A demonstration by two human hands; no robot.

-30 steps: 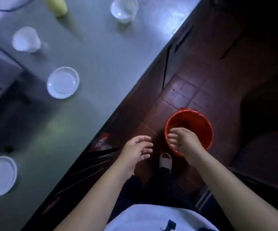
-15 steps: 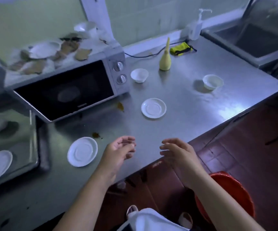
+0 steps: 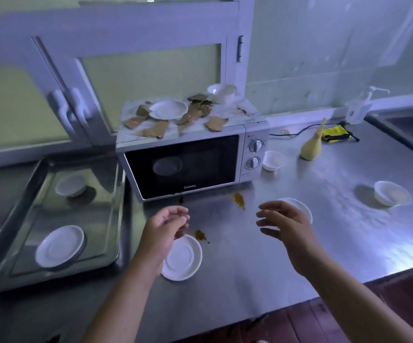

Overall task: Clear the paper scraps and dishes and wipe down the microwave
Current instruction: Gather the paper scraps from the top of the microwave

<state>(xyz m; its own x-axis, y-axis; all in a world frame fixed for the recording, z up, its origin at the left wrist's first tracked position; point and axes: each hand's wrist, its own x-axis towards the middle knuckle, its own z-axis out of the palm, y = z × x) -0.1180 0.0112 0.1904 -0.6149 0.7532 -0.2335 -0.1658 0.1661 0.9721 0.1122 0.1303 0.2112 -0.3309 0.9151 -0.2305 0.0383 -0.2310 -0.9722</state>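
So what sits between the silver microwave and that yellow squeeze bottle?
A small white bowl stands on the steel counter, beside the silver microwave, short of the yellow squeeze bottle; head view.

Forearms, left hand and right hand are bare.

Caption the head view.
Empty left hand and right hand hover above a steel counter; paper scraps and a plate top the microwave.
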